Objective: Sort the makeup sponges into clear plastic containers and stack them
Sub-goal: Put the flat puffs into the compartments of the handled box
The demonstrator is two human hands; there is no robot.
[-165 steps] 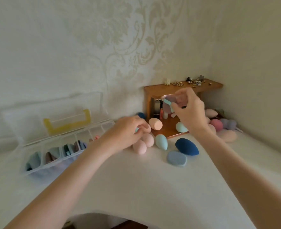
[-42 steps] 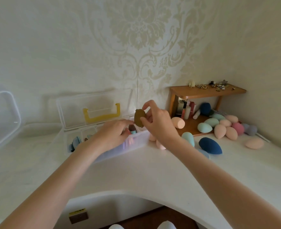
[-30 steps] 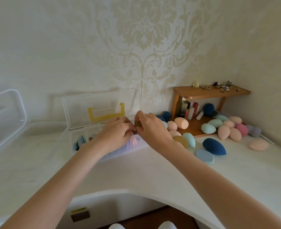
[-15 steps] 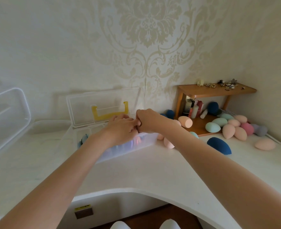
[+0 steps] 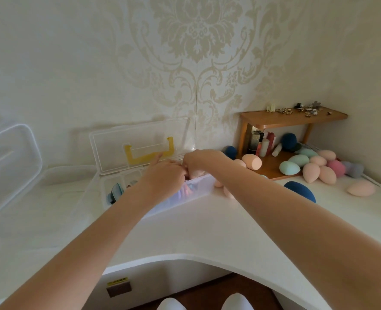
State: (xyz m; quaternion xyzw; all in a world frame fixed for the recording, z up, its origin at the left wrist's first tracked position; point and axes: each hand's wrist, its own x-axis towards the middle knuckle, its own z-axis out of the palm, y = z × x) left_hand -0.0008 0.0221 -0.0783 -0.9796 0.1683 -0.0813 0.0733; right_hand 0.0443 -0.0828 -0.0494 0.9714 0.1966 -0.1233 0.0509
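No legible text, brand, number or sign anywhere in view. Small yellow-and-dark label (image 5: 119, 287) on the white panel beneath the bench (image 5: 198, 229) edge, well below and nearer than both grips: yellow strip at top carries dark marks too small and blurred to read. Bottles (image 5: 261, 143) under the wooden shelf (image 5: 292, 117), to the right of and beyond the grips: no readable print. Clear container (image 5: 203, 186) and yellow latch (image 5: 149, 151): unmarked.
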